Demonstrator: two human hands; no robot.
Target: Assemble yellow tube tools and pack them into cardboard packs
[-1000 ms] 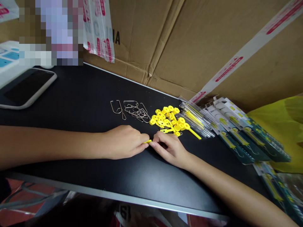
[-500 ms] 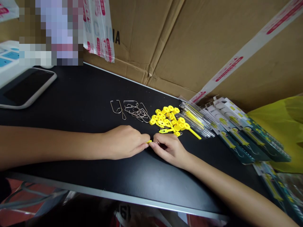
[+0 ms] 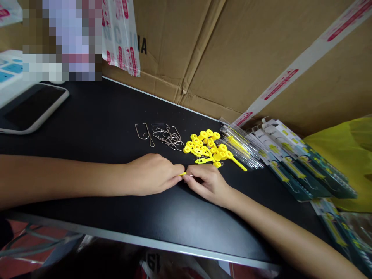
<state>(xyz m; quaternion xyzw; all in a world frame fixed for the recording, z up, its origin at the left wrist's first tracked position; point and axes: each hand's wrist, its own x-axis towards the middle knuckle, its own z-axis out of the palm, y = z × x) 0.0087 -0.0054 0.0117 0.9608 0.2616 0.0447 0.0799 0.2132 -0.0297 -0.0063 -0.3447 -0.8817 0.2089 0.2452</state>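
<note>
My left hand (image 3: 158, 175) pinches a small yellow plastic piece (image 3: 183, 174), mostly hidden by the fingers. Touching or nearly touching its tip, my right hand (image 3: 207, 181) is closed on a thin metal wire (image 3: 191, 176); the wire's full shape is hidden in the palm. Just beyond the hands lies a pile of yellow plastic parts (image 3: 223, 148), caps and slotted pieces, with small springs among them. To the left of that pile are several bent wire hooks (image 3: 168, 138).
Clear plastic tubes (image 3: 250, 155) lie right of the yellow parts. Printed packages (image 3: 302, 162) are stacked farther right, before a yellow bag (image 3: 343, 151). A phone (image 3: 35, 106) rests on the black table (image 3: 95, 116) at left. A large cardboard box (image 3: 247, 58) stands behind.
My right hand has shifted very slightly left, toward the left fingertips. Both hands keep their pinch.
</note>
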